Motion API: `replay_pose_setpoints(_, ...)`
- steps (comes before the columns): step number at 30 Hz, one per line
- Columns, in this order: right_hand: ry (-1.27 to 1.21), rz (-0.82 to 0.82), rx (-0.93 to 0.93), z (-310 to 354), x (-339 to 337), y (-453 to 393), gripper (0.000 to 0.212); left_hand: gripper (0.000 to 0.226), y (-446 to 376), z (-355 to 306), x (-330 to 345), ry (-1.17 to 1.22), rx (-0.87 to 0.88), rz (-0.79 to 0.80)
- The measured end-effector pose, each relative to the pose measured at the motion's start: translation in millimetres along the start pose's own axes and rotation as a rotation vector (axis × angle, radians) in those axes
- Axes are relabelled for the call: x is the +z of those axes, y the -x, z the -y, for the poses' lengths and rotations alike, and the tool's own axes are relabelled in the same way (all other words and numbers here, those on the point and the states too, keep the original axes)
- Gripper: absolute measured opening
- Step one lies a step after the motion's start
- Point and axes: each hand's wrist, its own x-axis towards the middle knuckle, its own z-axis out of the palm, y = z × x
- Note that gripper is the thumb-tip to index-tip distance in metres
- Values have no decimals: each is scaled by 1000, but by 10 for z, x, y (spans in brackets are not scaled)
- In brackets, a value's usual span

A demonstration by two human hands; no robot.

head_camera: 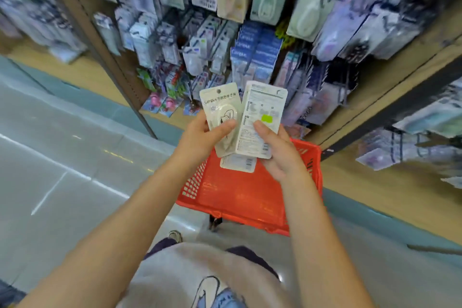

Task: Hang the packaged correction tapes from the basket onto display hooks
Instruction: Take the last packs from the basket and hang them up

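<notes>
Two packaged correction tapes (246, 120) are being held above the red basket (250, 197), at 12 o'clock from me: left hand (202, 137) gripping one face-up, right hand (277, 150) gripping another reversed, probably for aligning their hanging holes.

The grey glossy floor (75, 157) carries the red plastic basket (240, 197), which stands close to the wooden base of the display shelf (375, 97) holding hanging packages.

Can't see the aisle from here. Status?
Left hand holds front-facing pack; right hand holds back-facing pack. Another pack behind. Red basket below. None hung; hooks crowded.
</notes>
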Motion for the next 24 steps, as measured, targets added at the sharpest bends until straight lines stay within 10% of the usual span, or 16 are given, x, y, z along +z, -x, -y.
replay_pose_setpoints(13, -160, -187, -218, 794, 103, 463, 64, 28, -106, -909, -37, 97, -31, 15)
replay_pose_setpoints(24, -41, -258, -310, 643, 1324, -56, 41, 58, -660, -881, -736, 103, -23, 421)
